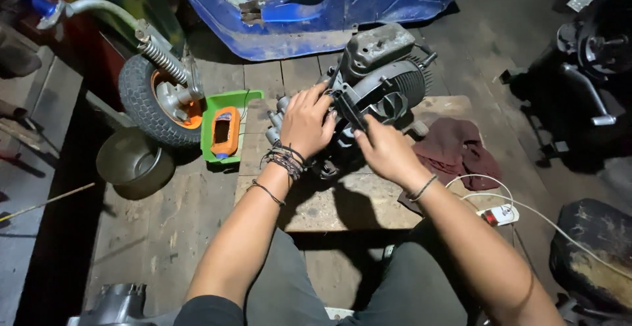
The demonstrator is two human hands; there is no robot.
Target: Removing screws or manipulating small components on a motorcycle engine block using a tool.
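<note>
Knees in dark grey trousers [289, 286] fill the bottom of the view, and both forearms run up from them to the work. At the centre, the left hand [304, 123] lies fingers-spread over the near left side of a small grey engine [382, 79], palm pressed on the casing, with cord bracelets at the wrist. Just at its 3 o'clock, the right hand [387, 149] is closed around a black part at the engine's front; what that part is cannot be told.

The engine sits on a worn wooden board [342, 204] used as a desk on the plank floor, toward the board's far edge. The near half of the board is bare wood up to its front edge.

At 3 o'clock from the hands a dark red rag [461, 148] drapes over the board's right edge. Beyond it, at 4 o'clock, a white power strip [499, 215] and its cable lie on the floor. At 9 o'clock a green tray [217, 105] holding an orange meter [224, 132] lies just beside the board's left edge, with a small tyred wheel [158, 99] and a round metal bowl [133, 163] farther left. At 12 o'clock a blue scooter body [316, 16] closes off the far side.
</note>
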